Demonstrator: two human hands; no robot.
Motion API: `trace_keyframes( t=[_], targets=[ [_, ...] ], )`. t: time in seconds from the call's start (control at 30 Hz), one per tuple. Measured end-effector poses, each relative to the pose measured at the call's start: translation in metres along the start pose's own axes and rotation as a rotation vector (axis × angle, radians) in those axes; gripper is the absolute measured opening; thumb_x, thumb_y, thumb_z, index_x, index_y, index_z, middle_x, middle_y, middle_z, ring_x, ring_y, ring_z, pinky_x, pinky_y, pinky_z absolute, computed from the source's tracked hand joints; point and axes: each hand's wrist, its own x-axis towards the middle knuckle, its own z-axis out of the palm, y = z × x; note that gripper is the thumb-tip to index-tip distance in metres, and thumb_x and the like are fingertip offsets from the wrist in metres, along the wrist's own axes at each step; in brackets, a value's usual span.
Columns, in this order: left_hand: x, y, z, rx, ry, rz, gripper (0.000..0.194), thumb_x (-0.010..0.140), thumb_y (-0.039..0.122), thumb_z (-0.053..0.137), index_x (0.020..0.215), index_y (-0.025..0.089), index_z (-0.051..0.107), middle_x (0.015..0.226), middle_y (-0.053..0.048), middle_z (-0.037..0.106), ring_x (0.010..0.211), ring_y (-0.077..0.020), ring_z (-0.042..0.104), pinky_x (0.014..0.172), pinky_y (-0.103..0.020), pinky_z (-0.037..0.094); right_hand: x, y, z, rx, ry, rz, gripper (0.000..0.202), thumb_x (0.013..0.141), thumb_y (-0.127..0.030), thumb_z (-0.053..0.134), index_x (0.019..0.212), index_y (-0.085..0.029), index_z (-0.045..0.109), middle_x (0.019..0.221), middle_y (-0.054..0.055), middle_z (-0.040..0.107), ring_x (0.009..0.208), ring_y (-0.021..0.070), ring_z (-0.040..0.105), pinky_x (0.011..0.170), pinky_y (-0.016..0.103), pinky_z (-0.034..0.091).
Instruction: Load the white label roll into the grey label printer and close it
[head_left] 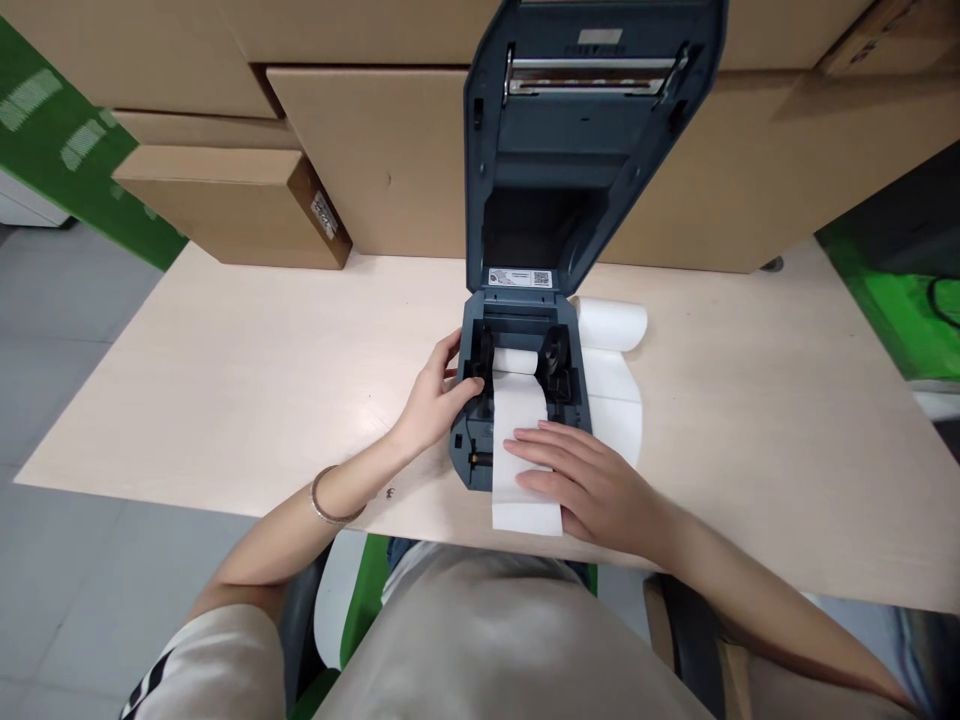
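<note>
A dark grey label printer (469, 425) stands on the table with its lid (551, 170) raised. Inside it, a small white label roll (515, 361) sits between two black holders, and its paper strip (525, 508) runs forward over the printer's front edge. My left hand (442, 393) grips the printer's left side, thumb over the rim and fingers on the outer wall. Flat on the strip lie the outstretched fingers of my right hand (585, 480); its thumb is mostly hidden. Right of the printer, partly behind it, a second label roll (613, 323) lies with its paper unrolled.
Large cardboard boxes (375, 160) line the back of the pale table (247, 400). A smaller flat carton (232, 205) stands at the back left. Dark equipment (900, 215) is beyond the table's right edge. My body is close against the front edge.
</note>
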Motion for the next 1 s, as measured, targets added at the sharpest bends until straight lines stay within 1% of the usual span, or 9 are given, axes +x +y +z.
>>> trace_keyframes(
  t=[0.1, 0.27, 0.4, 0.53, 0.7, 0.8, 0.9, 0.97, 1.0],
  targets=[
    [0.001, 0.001, 0.0, 0.0, -0.001, 0.007, 0.064, 0.082, 0.025, 0.066, 0.144, 0.025, 0.048, 0.153, -0.01, 0.053, 0.14, -0.0299, 0.051, 0.109, -0.044, 0.048, 0.001, -0.004, 0.004, -0.026, 0.013, 0.011, 0.032, 0.086, -0.001, 0.043, 0.104, -0.016, 0.066, 0.133, 0.014, 0.071, 0.138, 0.0238, 0.058, 0.11, 0.046, 0.057],
    [0.0, 0.003, 0.0, 0.003, -0.007, 0.002, 0.064, 0.083, 0.025, 0.066, 0.144, 0.026, 0.047, 0.155, -0.01, 0.051, 0.142, -0.0305, 0.049, 0.109, -0.045, 0.049, 0.003, -0.009, 0.006, -0.118, 0.005, 0.005, 0.037, 0.088, -0.001, 0.041, 0.109, -0.015, 0.069, 0.128, 0.012, 0.073, 0.127, 0.0244, 0.066, 0.105, 0.044, 0.06],
    [-0.001, 0.005, 0.001, 0.008, -0.014, -0.023, 0.066, 0.083, 0.026, 0.066, 0.145, 0.025, 0.045, 0.156, -0.011, 0.049, 0.142, -0.031, 0.049, 0.11, -0.046, 0.048, 0.003, -0.011, 0.008, -0.163, 0.036, -0.006, 0.035, 0.09, -0.001, 0.043, 0.111, -0.011, 0.07, 0.125, 0.014, 0.074, 0.124, 0.0269, 0.068, 0.102, 0.045, 0.061],
    [0.0, 0.004, 0.0, 0.017, -0.036, -0.004, 0.067, 0.084, 0.026, 0.066, 0.146, 0.025, 0.043, 0.156, -0.011, 0.049, 0.141, -0.0314, 0.05, 0.111, -0.047, 0.049, 0.001, -0.011, 0.009, -0.183, 0.031, -0.025, 0.034, 0.09, -0.002, 0.045, 0.11, -0.011, 0.071, 0.126, 0.013, 0.074, 0.122, 0.0282, 0.068, 0.101, 0.045, 0.062],
    [0.0, 0.003, -0.001, 0.045, -0.055, 0.004, 0.069, 0.086, 0.029, 0.066, 0.15, 0.023, 0.039, 0.158, -0.014, 0.046, 0.142, -0.0328, 0.05, 0.111, -0.048, 0.049, -0.001, -0.008, 0.01, -0.207, 0.018, -0.06, 0.032, 0.09, -0.004, 0.05, 0.112, -0.012, 0.071, 0.127, 0.013, 0.073, 0.124, 0.0272, 0.067, 0.102, 0.044, 0.061],
    [0.0, 0.002, -0.001, 0.092, -0.052, 0.018, 0.07, 0.088, 0.034, 0.067, 0.151, 0.023, 0.038, 0.158, -0.014, 0.046, 0.142, -0.0326, 0.05, 0.114, -0.05, 0.047, -0.004, -0.007, 0.01, -0.24, 0.016, -0.083, 0.03, 0.091, -0.006, 0.052, 0.113, -0.015, 0.071, 0.127, 0.009, 0.073, 0.124, 0.0248, 0.065, 0.105, 0.042, 0.059],
    [-0.003, 0.0, -0.004, 0.209, -0.045, 0.07, 0.069, 0.092, 0.038, 0.064, 0.153, 0.023, 0.035, 0.159, -0.016, 0.045, 0.145, -0.0333, 0.048, 0.118, -0.054, 0.043, -0.007, -0.007, 0.006, -0.237, 0.027, -0.129, 0.028, 0.096, -0.01, 0.051, 0.115, -0.016, 0.071, 0.124, 0.008, 0.074, 0.121, 0.0215, 0.065, 0.104, 0.038, 0.057],
    [-0.006, 0.002, -0.008, 0.335, -0.021, 0.165, 0.069, 0.096, 0.041, 0.06, 0.156, 0.022, 0.032, 0.161, -0.017, 0.042, 0.15, -0.0352, 0.041, 0.122, -0.058, 0.037, -0.009, -0.007, 0.003, -0.236, 0.032, -0.174, 0.028, 0.099, -0.013, 0.049, 0.117, -0.015, 0.071, 0.122, 0.008, 0.073, 0.118, 0.0197, 0.065, 0.104, 0.037, 0.055],
    [-0.007, 0.004, -0.01, 0.402, -0.017, 0.239, 0.07, 0.097, 0.044, 0.059, 0.157, 0.022, 0.03, 0.162, -0.017, 0.04, 0.154, -0.0364, 0.035, 0.125, -0.06, 0.032, -0.011, -0.007, 0.001, -0.242, 0.032, -0.193, 0.029, 0.101, -0.015, 0.047, 0.117, -0.015, 0.071, 0.122, 0.008, 0.073, 0.117, 0.0188, 0.064, 0.104, 0.036, 0.054]
  ],
)
